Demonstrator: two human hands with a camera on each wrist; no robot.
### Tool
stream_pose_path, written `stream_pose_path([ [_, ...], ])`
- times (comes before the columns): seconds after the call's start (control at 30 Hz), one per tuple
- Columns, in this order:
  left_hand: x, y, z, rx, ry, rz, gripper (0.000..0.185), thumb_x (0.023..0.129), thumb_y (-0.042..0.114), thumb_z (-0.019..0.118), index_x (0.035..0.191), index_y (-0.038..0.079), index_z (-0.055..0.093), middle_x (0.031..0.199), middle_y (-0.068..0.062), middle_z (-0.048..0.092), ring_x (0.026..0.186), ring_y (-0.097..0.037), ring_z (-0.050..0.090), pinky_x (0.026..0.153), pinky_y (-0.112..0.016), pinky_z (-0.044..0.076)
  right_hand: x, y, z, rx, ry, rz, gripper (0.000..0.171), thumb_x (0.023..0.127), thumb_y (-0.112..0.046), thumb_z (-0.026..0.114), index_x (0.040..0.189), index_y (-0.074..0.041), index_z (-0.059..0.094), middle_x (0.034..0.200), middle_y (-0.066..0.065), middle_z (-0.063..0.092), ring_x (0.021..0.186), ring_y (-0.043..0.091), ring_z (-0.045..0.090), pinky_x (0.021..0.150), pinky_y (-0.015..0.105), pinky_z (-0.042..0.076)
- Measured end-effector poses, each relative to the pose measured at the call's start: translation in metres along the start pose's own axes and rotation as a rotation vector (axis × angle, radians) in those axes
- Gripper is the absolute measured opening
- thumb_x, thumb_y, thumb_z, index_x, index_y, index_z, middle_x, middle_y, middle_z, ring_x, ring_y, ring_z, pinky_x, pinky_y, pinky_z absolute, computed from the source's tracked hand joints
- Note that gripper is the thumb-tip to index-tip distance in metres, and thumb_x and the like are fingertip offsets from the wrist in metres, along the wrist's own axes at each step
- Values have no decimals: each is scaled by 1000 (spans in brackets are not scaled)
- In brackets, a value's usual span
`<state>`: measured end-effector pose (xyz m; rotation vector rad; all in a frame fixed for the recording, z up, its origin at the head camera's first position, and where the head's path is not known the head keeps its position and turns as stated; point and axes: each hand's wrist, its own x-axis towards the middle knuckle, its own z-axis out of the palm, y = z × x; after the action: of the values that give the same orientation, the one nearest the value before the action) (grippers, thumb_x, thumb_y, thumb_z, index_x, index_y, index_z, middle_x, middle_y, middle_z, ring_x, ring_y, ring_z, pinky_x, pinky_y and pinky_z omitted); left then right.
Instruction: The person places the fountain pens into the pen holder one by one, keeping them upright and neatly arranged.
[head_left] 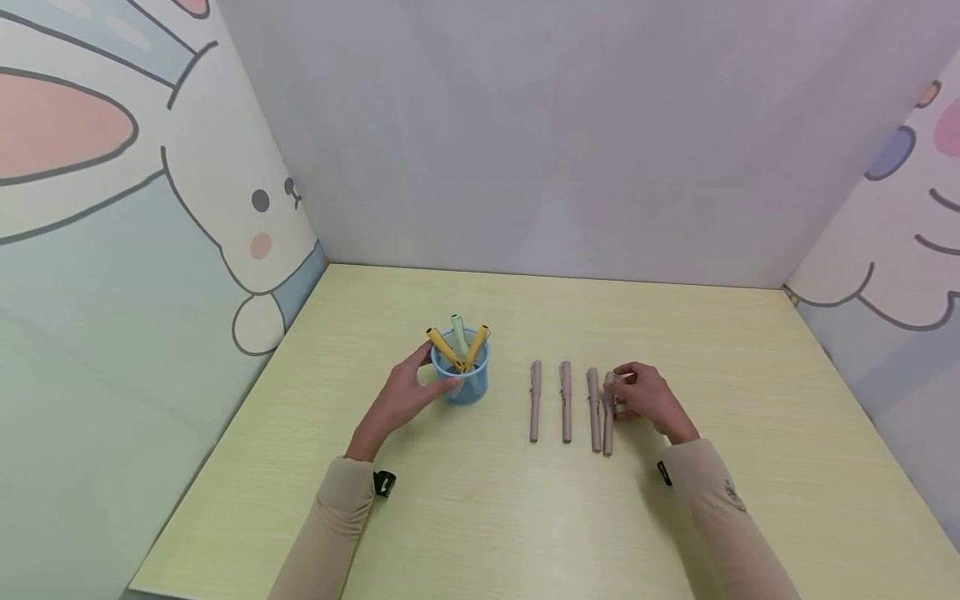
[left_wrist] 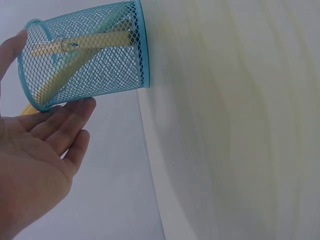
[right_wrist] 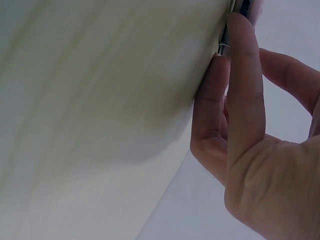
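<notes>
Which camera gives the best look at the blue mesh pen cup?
The left wrist view: the blue mesh pen cup fills the frame, mesh and pens inside clear, left hand touching it. The head view shows it small. The right wrist view misses it.

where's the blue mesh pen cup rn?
Head view: the blue mesh pen cup stands upright on the pale yellow table, left of the four taupe pens, with the left hand touching its side.

Blue mesh cup [head_left: 468, 379] upright, holding pens; four beige pens [head_left: 566, 402] flat, parallel.
</notes>
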<state>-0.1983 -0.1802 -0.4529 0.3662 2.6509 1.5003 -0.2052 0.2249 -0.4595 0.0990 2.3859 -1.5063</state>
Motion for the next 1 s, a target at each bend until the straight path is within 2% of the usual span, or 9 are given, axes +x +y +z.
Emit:
stream_pose_path([
  [0.4,0,1,0,-15,-1,-3,89,95,44,76,164,12,30,153,-12,50,145,-32,41,115,-62,31,4,-1,2,-44,11,13,51,98,-2,64,139,17,40,116,30,54,80,21,67,68,35,62],
  [0.63,-1,1,1,-15,1,-1,89,94,45,75,163,11,31,153,-12,51,144,-33,41,115,-62,32,4,-1,1,-103,13,8,51,97,-2,65,138,16,41,112,30,58,72,20,70,66,35,61],
  [1.0,0,-2,1,-2,5,-7,87,94,45,75,163,12,32,152,-11,51,143,-33,43,114,-61,33,2,3,-2,-28,-2,-35,51,96,3,59,140,18,39,108,25,57,80,24,67,68,38,62],
])
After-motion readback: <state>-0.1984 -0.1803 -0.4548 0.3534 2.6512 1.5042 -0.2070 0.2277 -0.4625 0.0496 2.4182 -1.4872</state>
